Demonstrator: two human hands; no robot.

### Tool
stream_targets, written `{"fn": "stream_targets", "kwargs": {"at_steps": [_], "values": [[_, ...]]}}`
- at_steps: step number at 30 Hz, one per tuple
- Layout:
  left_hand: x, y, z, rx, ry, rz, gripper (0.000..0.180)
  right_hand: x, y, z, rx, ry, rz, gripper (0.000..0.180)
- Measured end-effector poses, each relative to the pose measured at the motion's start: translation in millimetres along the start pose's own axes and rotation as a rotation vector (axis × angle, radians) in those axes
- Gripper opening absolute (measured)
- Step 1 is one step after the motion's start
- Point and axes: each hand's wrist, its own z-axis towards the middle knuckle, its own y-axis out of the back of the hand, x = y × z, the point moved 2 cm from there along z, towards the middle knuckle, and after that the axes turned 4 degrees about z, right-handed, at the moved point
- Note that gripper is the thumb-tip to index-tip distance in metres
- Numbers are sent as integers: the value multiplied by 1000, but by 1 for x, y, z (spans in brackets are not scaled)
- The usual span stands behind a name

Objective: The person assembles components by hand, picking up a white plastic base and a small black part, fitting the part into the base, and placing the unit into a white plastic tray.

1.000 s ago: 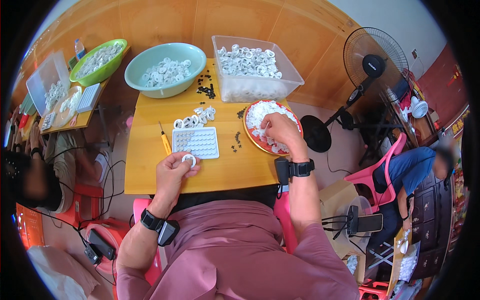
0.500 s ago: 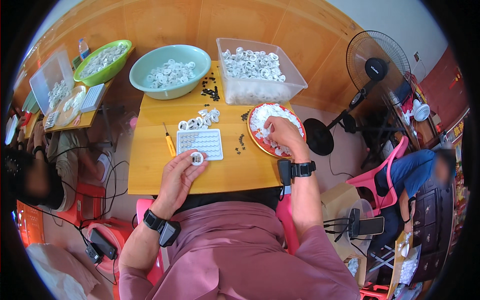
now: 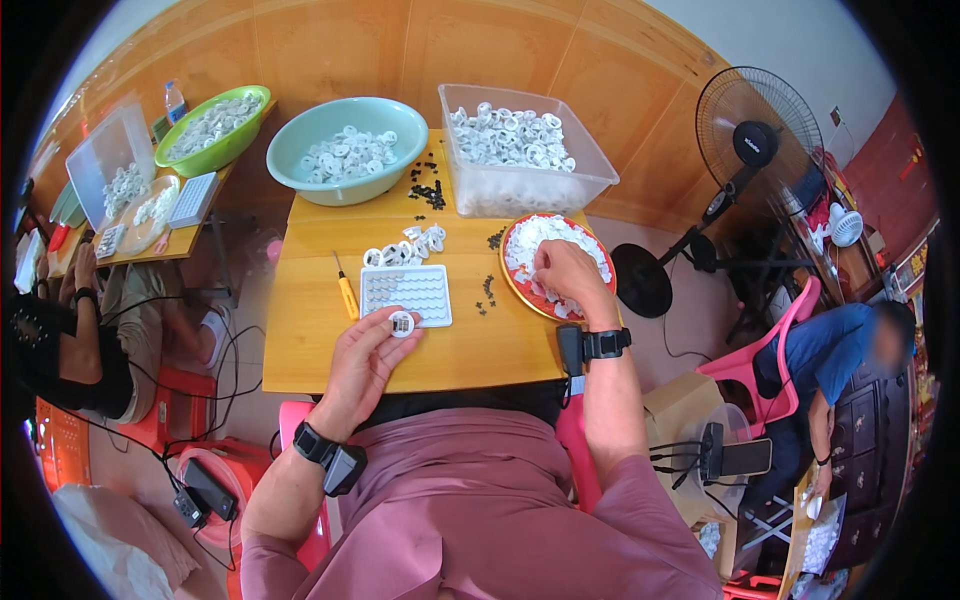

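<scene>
Between the thumb and fingers of my left hand (image 3: 362, 358) is a small round white plastic part (image 3: 402, 324) with a dark and metallic-looking centre. My right hand (image 3: 568, 272) reaches into a red plate (image 3: 515, 289) heaped with small white pieces (image 3: 530, 236); its fingers are pinched together, and whatever they hold is hidden. Just beyond my left hand lies a white tray (image 3: 440, 318) with rows of small slots. Several round white parts (image 3: 405, 248) sit behind it. A yellow-handled screwdriver (image 3: 347, 296) rests left of the tray.
At the table's back stand a light-blue basin (image 3: 285, 150) and a clear plastic bin (image 3: 540, 194), both holding white parts. Tiny black pieces (image 3: 428, 192) lie scattered between them. A black standing fan (image 3: 755, 145) is to the right. Other people sit at both sides.
The whole view has shifted slightly. My right hand stays in the plate with its fingers down among the white pieces; my left hand still holds the round part, slightly turned.
</scene>
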Motion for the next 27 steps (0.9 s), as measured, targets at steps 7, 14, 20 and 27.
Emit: {"fn": "stream_targets", "kwargs": {"at_steps": [7, 14, 20, 27], "values": [[-4, 0, -2, -10, 26, -23, 29, 11, 6, 0, -138, 146, 140, 9], [-4, 5, 1, -66, -77, -65, 30, 86, -35, -25, -135, 482, 222, 9], [-8, 12, 2, -102, -142, -92, 33, 104, -68, -32, -192, 743, 112, 8], [-8, 13, 3, -114, -119, -118, 31, 93, -61, -23, -129, 572, 274, 14]]}}
